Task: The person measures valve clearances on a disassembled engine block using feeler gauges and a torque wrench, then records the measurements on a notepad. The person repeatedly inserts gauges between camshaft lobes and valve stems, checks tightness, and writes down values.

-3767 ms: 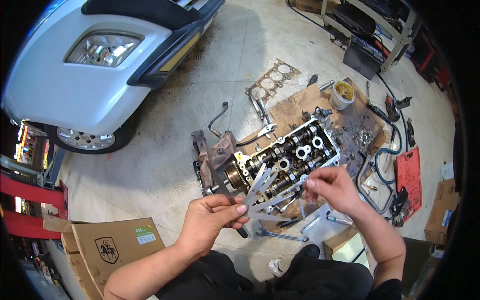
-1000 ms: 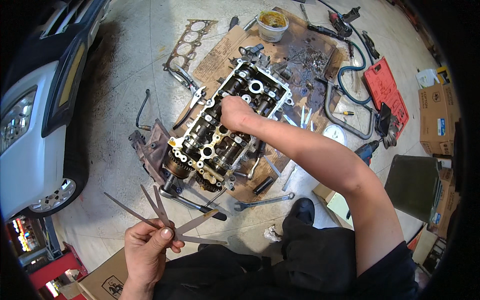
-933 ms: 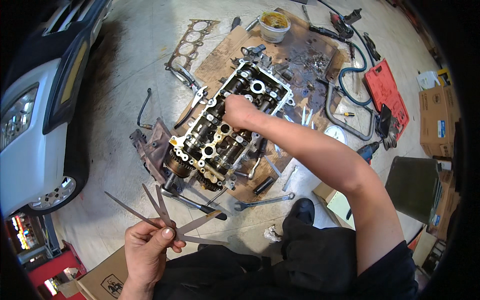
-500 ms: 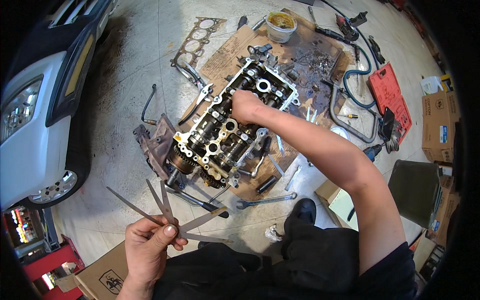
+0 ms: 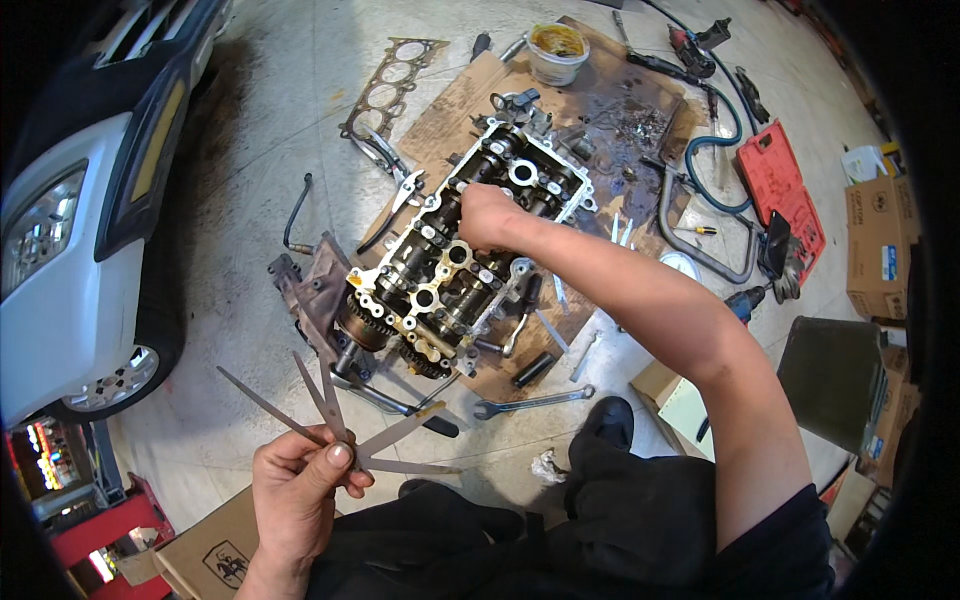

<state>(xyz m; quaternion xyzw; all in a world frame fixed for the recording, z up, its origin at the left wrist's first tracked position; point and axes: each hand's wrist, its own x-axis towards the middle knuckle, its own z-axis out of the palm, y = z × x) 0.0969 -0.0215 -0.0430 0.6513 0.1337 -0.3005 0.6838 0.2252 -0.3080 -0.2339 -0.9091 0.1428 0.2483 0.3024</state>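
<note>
**Checking gaps on the cylinder head**

Head cam: left hand [image 5: 295, 490] pinches a fanned set of feeler blades [image 5: 340, 425] near the lap. Right hand [image 5: 487, 215] is curled down on the cylinder head [image 5: 450, 270], which lies on cardboard [image 5: 600, 110]; can't tell if it grips anything. Looks mid-measurement, so picking a blade and bringing it over seems next.

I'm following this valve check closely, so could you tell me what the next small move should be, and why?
Probably bring one blade of the fanned feeler gauge set over to the cylinder head. The right hand rests on the head's middle, while the left hand holds the gauges well short of it, near the lap.
</note>
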